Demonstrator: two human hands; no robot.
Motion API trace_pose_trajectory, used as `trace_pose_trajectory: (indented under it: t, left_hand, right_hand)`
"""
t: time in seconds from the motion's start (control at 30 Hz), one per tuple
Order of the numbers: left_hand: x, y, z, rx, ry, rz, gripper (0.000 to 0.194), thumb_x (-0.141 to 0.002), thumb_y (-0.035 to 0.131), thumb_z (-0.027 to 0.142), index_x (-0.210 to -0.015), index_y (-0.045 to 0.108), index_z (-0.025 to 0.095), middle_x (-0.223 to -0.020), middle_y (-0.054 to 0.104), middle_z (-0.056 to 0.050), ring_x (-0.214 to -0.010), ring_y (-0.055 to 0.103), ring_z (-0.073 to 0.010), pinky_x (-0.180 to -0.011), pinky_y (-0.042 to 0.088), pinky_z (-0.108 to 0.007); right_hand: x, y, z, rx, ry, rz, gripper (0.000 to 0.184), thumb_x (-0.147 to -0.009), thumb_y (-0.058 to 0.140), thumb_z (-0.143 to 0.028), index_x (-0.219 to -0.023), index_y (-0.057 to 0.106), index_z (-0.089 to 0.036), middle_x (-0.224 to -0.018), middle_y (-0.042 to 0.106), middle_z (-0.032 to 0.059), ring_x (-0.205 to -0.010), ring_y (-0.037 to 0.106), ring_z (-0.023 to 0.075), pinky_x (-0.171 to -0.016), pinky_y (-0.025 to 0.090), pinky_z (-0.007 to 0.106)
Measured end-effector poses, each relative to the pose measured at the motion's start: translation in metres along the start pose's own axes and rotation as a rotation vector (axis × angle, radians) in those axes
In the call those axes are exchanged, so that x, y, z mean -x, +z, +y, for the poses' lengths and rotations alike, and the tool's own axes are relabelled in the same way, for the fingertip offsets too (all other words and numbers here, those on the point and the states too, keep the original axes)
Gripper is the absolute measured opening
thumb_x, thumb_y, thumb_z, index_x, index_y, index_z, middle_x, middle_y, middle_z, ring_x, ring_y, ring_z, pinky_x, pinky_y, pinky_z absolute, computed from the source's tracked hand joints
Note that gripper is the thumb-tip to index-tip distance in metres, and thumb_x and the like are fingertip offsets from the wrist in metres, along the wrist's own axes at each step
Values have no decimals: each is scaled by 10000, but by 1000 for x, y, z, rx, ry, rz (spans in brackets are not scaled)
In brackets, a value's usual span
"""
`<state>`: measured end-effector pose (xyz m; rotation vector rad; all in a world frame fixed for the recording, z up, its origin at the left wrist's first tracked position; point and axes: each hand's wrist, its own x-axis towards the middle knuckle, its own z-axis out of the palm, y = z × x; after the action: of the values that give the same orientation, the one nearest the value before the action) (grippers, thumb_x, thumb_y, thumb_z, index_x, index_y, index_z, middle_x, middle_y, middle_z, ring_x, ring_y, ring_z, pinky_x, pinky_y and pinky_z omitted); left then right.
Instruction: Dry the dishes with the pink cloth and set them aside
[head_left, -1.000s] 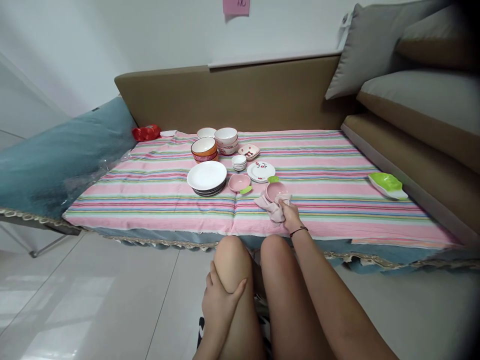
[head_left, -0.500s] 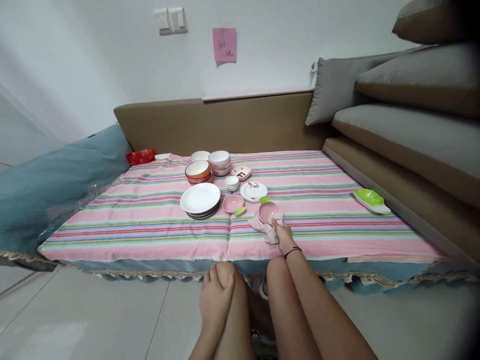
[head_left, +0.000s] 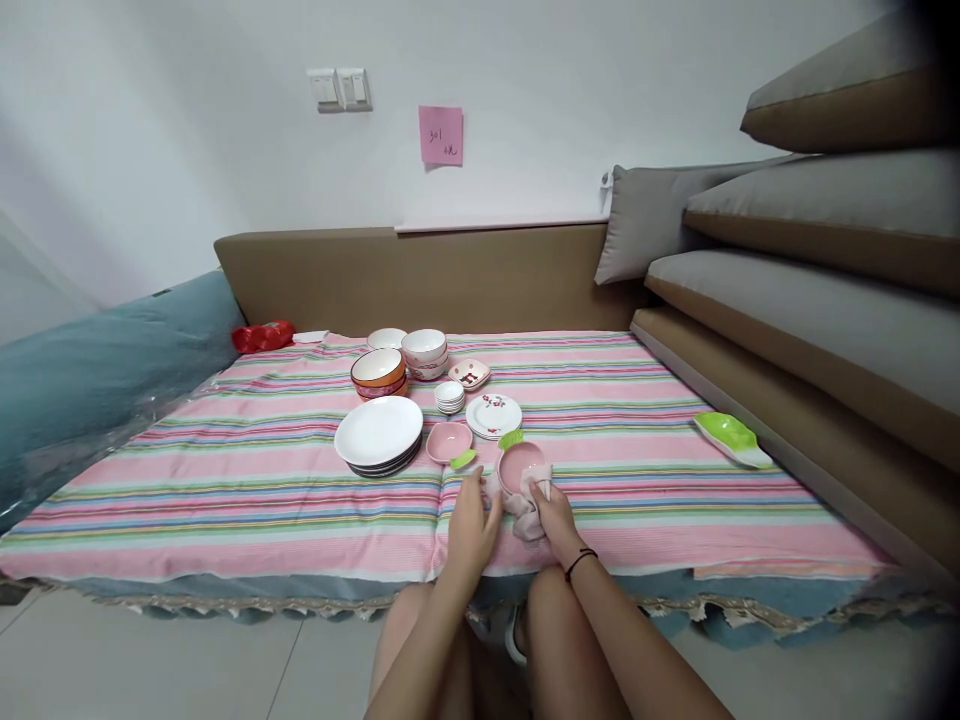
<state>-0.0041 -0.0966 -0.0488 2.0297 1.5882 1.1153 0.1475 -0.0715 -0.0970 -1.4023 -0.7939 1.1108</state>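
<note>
A small pink bowl (head_left: 520,466) with a green leaf tab sits on the striped cloth (head_left: 262,490) near the front edge. A pale pink rag (head_left: 520,512) lies bunched under and in front of it. My right hand (head_left: 553,515) has its fingers closed on the rag at the bowl's rim. My left hand (head_left: 471,525) rests just left of the rag with fingers loosely extended, touching its edge. A second pink bowl (head_left: 448,441) stands to the left of the first.
Behind the bowls are a stack of white plates (head_left: 378,446), an orange bowl stack (head_left: 377,371), white bowls (head_left: 424,350), small dishes (head_left: 449,396) and a flowered plate (head_left: 493,414). A green dish (head_left: 731,438) lies at the right. Sofa cushions (head_left: 810,290) rise on the right.
My left hand has left my knee and come up onto the cloth beside the rag. My right hand stays on the rag and bowl. The camera has tilted upward.
</note>
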Motion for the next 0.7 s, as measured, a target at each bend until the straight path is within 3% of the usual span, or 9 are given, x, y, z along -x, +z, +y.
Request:
trace_pose_trajectory:
  t: [0.1,0.23,0.33,0.5,0.7]
  left_hand:
    - [-30,25,2,-3,-53,-74,428,-932,354,396,-1272,453,157,-1184,596,-116,-1074,572,-206,-879,439,-323]
    - [-36,41,-5,-54,-77,-62,391,-954,265,394,-1020,584,177,-949,636,-80,-891,599,-205,-759,429,-305]
    - [-32,45,-11,-86,-94,-24,411,-961,236,394,-920,584,179,-854,614,-71,-826,590,-201,-714,406,-293]
    - [-30,46,-14,-110,-89,-5,421,-971,212,379,-921,582,183,-846,614,-67,-806,590,-191,-690,395,-283]
    - [-31,51,-17,-123,-90,17,403,-976,224,355,-979,586,179,-854,628,-67,-823,599,-195,-689,389,-286]
  right_hand:
    - [-1,-3,1,-24,17,-52,487,-585,622,-598,-751,591,-142,-600,586,2,-533,504,141,-525,399,249]
    - [-5,-5,3,-43,30,-86,515,-550,642,-595,-778,609,-135,-667,639,36,-580,553,170,-554,438,272]
    - [-9,-2,5,-16,34,-44,497,-529,671,-586,-730,623,-135,-659,649,51,-590,565,182,-540,425,266]
    - [-9,7,4,24,42,41,475,-600,649,-582,-730,636,-126,-666,649,63,-590,548,170,-529,394,252]
    - [-5,-6,5,10,60,-60,452,-566,654,-563,-688,613,-129,-586,591,20,-547,506,151,-521,388,252]
